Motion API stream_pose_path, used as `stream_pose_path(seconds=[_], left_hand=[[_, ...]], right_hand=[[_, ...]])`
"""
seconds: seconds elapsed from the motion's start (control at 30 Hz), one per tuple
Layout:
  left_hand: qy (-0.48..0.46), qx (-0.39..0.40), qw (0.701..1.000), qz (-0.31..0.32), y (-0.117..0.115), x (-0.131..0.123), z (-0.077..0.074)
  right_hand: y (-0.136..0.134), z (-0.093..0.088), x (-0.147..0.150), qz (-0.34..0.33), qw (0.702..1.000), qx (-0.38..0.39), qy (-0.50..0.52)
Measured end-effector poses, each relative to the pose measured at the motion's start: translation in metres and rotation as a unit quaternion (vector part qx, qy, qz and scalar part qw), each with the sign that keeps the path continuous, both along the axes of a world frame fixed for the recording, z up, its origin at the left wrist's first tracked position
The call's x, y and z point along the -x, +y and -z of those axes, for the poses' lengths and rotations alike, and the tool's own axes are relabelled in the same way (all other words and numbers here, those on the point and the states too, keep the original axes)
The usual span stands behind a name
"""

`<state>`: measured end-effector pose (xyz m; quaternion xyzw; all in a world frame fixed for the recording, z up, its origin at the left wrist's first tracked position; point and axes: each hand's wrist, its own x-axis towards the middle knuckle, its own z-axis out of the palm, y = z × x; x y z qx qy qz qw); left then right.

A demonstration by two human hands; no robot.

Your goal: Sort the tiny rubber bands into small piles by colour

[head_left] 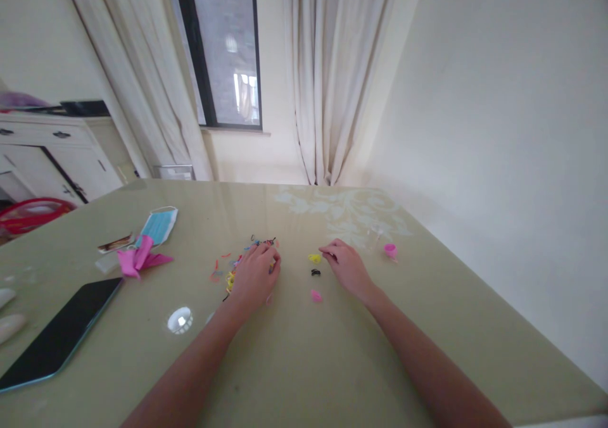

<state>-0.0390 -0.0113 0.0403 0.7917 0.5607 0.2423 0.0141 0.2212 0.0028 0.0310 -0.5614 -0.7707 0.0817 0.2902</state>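
Observation:
A mixed pile of small coloured rubber bands point(230, 281) lies on the table, partly covered by my left hand point(256, 270). The fingers of that hand are curled down into the pile, thumb near forefinger; what they grip is hidden. My right hand point(344, 263) is closed in a pinch beside a little heap of yellow rubber bands point(315, 258); anything between its fingertips is too small to make out. Nearer to me than the yellow heap are a black cluster of bands point(316, 272) and a pink one point(316, 296).
Right of my right hand stand a clear cup point(373, 239) and a small pink cup point(391, 250). On the left lie a blue face mask point(159, 226), a bright pink piece of material point(141, 258), a dark-screened tablet point(61, 333) and a shiny white round object point(180, 320).

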Motion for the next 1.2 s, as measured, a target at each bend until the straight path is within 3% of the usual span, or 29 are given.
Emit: stream_pose_path(seconds=[0.13, 0.23, 0.3, 0.43, 0.57, 0.83, 1.0, 1.07, 1.2], left_hand=[[-0.113, 0.017, 0.993, 0.030, -0.005, -0.005, -0.006], [-0.224, 0.064, 0.970, 0.072, -0.009, -0.010, -0.008], [-0.318, 0.108, 0.936, 0.105, -0.011, -0.014, -0.008], [-0.471, 0.220, 0.839, 0.160, -0.016, -0.019, -0.008], [-0.502, 0.247, 0.811, 0.168, -0.024, -0.023, -0.011], [-0.509, 0.189, 0.829, 0.134, -0.038, -0.026, -0.014], [-0.492, 0.190, 0.837, 0.145, -0.035, -0.024, -0.014], [-0.454, 0.172, 0.863, 0.137, -0.030, -0.020, -0.013], [-0.233, 0.075, 0.967, 0.066, -0.017, -0.006, -0.005]], right_hand=[[-0.026, -0.005, -0.001, -0.020, 0.991, -0.036, 0.127], [-0.039, -0.012, 0.010, -0.052, 0.981, -0.048, 0.179], [-0.044, -0.016, 0.018, -0.073, 0.975, -0.042, 0.203], [-0.052, -0.018, 0.030, -0.097, 0.964, -0.027, 0.246], [-0.058, -0.024, 0.032, -0.116, 0.958, -0.012, 0.262], [-0.066, -0.039, 0.032, -0.134, 0.945, 0.055, 0.294], [-0.067, -0.040, 0.030, -0.122, 0.932, 0.050, 0.339], [-0.067, -0.043, 0.026, -0.125, 0.917, 0.042, 0.376], [-0.070, -0.052, 0.018, -0.145, 0.883, 0.035, 0.446]])
